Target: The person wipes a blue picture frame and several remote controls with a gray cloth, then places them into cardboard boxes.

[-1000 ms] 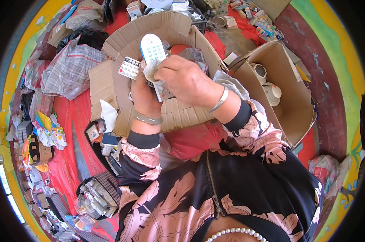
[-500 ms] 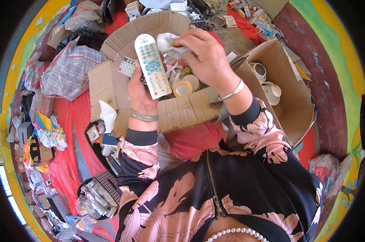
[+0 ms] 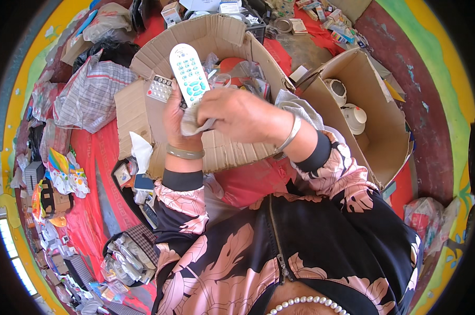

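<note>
My left hand [image 3: 175,118] grips a long white remote control [image 3: 186,65] with pale blue buttons, its rounded end pointing up and away. A smaller silver-grey remote [image 3: 157,87] juts out beside my left thumb and seems to be in the same hand, though its lower end is hidden. My right hand [image 3: 235,113] is closed on a greyish-white cloth [image 3: 191,123], pressing it over the white remote's near end, which is covered. Both hands are above an open cardboard box [image 3: 237,151] with assorted small items inside.
To the right stands another open cardboard box [image 3: 382,100] holding white round devices [image 3: 354,119]. A grey cloth [image 3: 299,106] hangs over the box edge. At the left lie a checked bag [image 3: 93,94] and a case of packaged items [image 3: 127,257]. A red sheet [image 3: 87,210] covers part of the floor.
My right hand has come down and left with the cloth, from beside the white remote's upper part onto its near end. The left hand and both remotes have shifted slightly left.
</note>
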A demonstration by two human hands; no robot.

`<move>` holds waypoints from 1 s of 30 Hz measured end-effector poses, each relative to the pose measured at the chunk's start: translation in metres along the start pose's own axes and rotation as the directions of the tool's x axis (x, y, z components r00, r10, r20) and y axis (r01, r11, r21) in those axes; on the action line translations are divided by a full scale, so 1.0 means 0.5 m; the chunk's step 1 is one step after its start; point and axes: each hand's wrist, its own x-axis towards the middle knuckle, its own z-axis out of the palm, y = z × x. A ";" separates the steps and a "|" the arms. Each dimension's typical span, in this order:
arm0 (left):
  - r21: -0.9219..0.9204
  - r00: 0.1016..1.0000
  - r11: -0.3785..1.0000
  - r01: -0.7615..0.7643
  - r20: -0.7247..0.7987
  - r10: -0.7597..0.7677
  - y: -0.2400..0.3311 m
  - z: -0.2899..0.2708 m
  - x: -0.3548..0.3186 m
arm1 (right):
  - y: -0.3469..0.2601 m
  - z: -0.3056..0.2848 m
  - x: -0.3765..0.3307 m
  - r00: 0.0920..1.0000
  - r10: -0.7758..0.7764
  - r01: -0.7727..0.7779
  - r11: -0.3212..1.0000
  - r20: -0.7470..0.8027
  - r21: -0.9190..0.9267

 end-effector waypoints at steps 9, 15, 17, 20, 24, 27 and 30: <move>-0.315 0.999 0.949 0.013 0.051 0.003 0.025 -0.006 0.010 | 0.047 -0.105 -0.039 0.947 0.251 -0.286 0.943 -0.201 -0.168; -0.349 0.995 0.935 0.054 0.103 -0.019 0.019 -0.023 0.015 | -0.019 -0.139 -0.093 0.968 0.226 -0.227 0.974 0.106 -0.005; -0.367 0.987 0.927 0.081 0.156 -0.025 0.031 -0.026 0.008 | -0.014 -0.134 -0.107 0.962 0.264 -0.234 0.930 0.072 -0.284; -0.381 0.981 0.919 0.101 0.194 -0.027 0.032 -0.043 0.019 | -0.045 -0.138 -0.106 0.934 0.352 -0.300 0.864 0.058 -0.404; -0.325 0.988 0.944 0.049 0.155 0.002 0.031 -0.051 0.017 | -0.059 -0.150 -0.096 0.920 0.383 -0.354 0.901 0.077 -0.249; -0.360 0.989 0.932 0.044 0.148 0.011 0.039 -0.054 0.019 | -0.076 -0.158 -0.083 0.814 0.581 -0.573 0.803 0.006 -0.163; -0.358 0.988 0.933 0.022 0.150 0.035 0.044 -0.059 0.025 | -0.041 -0.157 -0.078 0.761 0.632 -0.549 0.748 0.146 -0.374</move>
